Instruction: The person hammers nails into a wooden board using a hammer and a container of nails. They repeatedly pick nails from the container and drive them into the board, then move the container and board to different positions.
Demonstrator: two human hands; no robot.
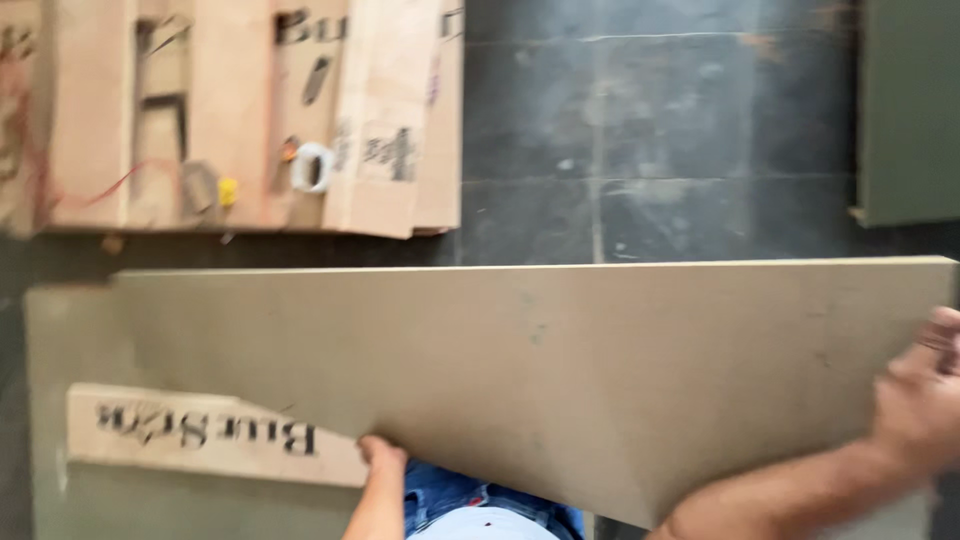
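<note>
Board (520,370) held between left hand (382,455) and right hand (915,400).

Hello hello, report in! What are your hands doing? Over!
Left hand grips the lower edge of the big tan board. Right hand holds its right end. Board tilted over dark tile floor; cardboard sheets beyond.

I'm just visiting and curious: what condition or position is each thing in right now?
Large board: lifted, tilted, held at its near edge and right end.
Left hand: gripping the board's near edge.
Right hand: gripping the board's right end.
Flattened cardboard: lying on the floor.
Tape roll: resting on the cardboard.
</note>
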